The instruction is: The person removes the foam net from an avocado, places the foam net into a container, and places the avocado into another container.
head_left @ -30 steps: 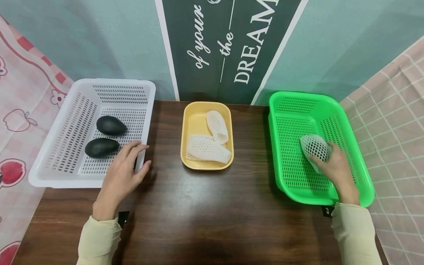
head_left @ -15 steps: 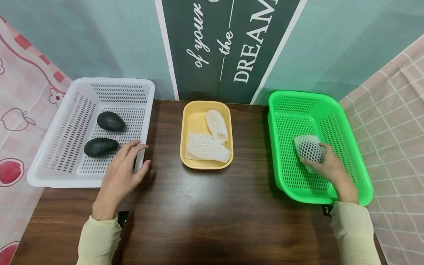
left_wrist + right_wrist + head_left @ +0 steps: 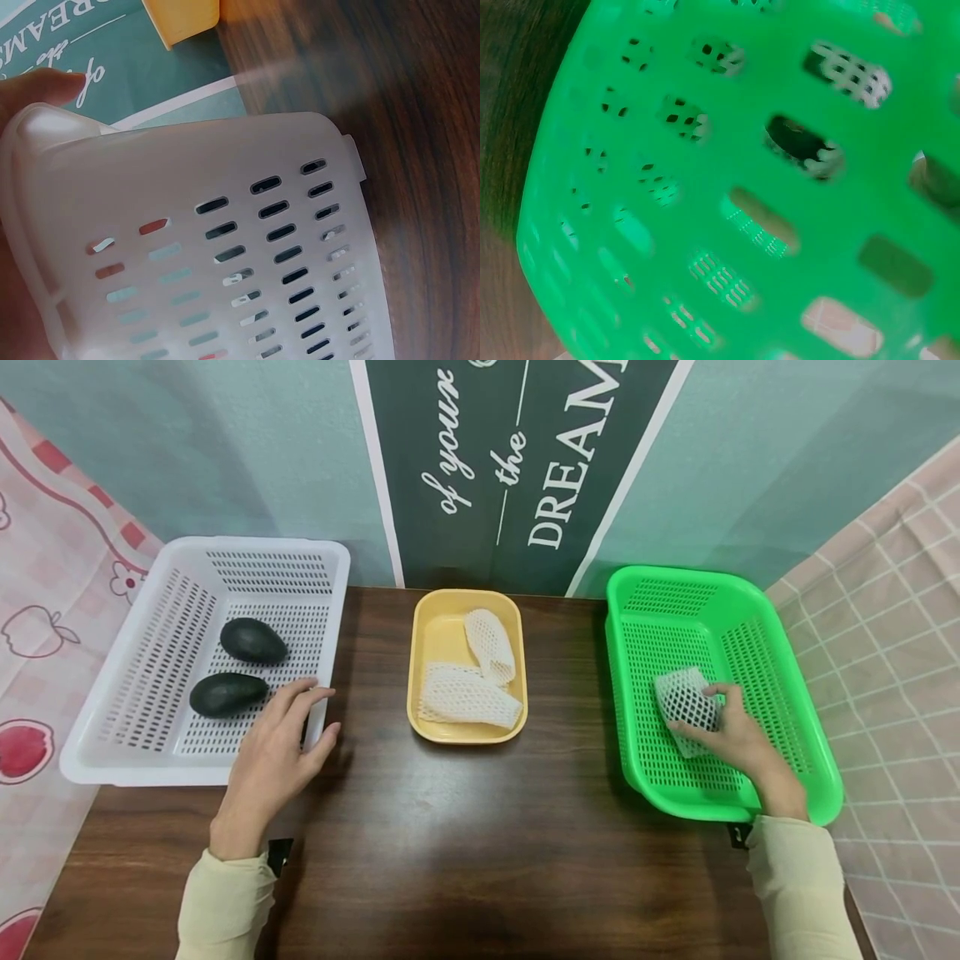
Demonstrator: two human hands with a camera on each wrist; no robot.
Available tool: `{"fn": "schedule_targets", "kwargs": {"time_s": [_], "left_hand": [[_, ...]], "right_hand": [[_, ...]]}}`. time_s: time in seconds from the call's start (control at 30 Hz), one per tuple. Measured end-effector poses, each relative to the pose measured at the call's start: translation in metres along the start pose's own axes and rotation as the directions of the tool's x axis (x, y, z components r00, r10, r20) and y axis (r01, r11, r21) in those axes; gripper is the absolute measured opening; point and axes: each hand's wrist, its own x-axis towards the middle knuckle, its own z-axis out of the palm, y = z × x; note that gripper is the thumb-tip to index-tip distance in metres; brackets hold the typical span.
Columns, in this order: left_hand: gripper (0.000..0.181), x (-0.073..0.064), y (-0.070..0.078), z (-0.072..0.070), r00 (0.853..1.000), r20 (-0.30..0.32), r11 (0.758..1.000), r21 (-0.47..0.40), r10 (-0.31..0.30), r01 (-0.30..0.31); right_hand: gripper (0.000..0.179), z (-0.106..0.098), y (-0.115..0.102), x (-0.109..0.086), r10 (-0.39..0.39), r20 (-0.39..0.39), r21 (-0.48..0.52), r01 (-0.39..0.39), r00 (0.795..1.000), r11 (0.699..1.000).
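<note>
In the head view, my right hand (image 3: 742, 739) reaches into the green basket (image 3: 806, 714) and holds a dark avocado (image 3: 692, 706) wrapped in a white foam net, low over the basket floor. Thumb and fingers lie on either side of it. Through the basket slots in the right wrist view, part of the white foam net (image 3: 853, 75) shows. My left hand (image 3: 277, 752) rests at the right rim of the white basket (image 3: 120, 710), its fingers relaxed. Inside that basket lie two dark, bare avocados, one farther back (image 3: 253, 641) and one nearer (image 3: 227, 695).
Between the baskets stands a small yellow tray (image 3: 415, 652) with a foam net (image 3: 491, 647) at its right and more foam netting (image 3: 468, 696) in front. All three containers sit on a dark wooden table (image 3: 480, 852), against a wall with a lettered panel (image 3: 480, 552).
My right hand has shifted a little to the left inside the green basket, and the netted avocado has moved left and turned with it. The left hand stays at the white basket's rim.
</note>
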Motion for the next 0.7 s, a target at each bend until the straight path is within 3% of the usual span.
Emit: {"fn": "schedule_targets", "kwargs": {"time_s": [0.47, 0.7], "left_hand": [[0.044, -0.001, -0.002, 0.001, 1.0, -0.001, 1.0, 0.009, 0.011, -0.011], [0.042, -0.001, -0.003, 0.001, 1.0, -0.011, 1.0, 0.014, 0.017, -0.017]], "right_hand": [[0.092, 0.001, -0.005, -0.003, -0.051, -0.104, -0.025, 0.049, 0.993, 0.998], [0.091, 0.0, -0.014, -0.005, -0.087, -0.19, -0.046, 0.08, 0.978, 0.996]]}}
